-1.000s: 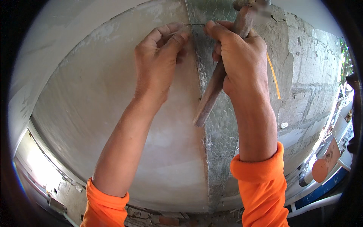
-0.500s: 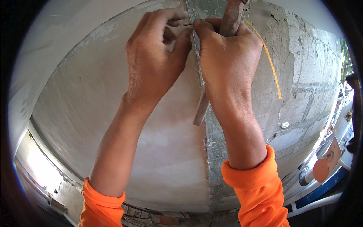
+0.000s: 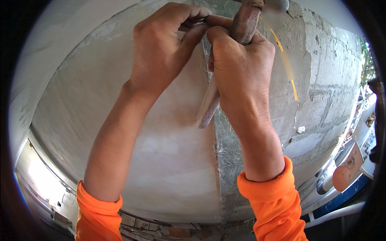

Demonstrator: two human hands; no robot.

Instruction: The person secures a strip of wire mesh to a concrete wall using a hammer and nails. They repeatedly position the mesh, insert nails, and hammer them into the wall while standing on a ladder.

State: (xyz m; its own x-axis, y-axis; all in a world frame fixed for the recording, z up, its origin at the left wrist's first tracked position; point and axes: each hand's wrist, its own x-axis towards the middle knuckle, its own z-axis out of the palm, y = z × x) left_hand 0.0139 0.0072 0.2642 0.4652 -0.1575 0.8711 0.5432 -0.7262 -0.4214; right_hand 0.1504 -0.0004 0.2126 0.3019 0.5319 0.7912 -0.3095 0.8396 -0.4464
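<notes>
My right hand [image 3: 245, 72] is closed around the wooden handle [image 3: 246, 24] of a hammer. Part of the hammer's metal head [image 3: 277, 5] shows at the top edge, and the handle's lower end slants out below my palm. My left hand [image 3: 161, 48] is raised beside it with thumb and fingers pinched on a thin nail [image 3: 204, 20]; only its dark end shows. The fingertips of both hands nearly meet there. Behind them is a wall, with a strip of wire mesh [image 3: 229, 140] running down between smooth plaster [image 3: 173, 160] and rough blockwork [image 3: 329, 76].
A yellow strap [image 3: 294, 90] hangs against the rough wall, right of my right hand. At the lower right are white pipes [image 3: 337, 211] and a round brownish piece [image 3: 341, 178]. Loose boards and debris [image 3: 177, 232] lie at the wall's foot.
The nail, earlier held out by my right fingertips, is now pinched by my left fingers. The hammer has shifted slightly, bringing its head into view.
</notes>
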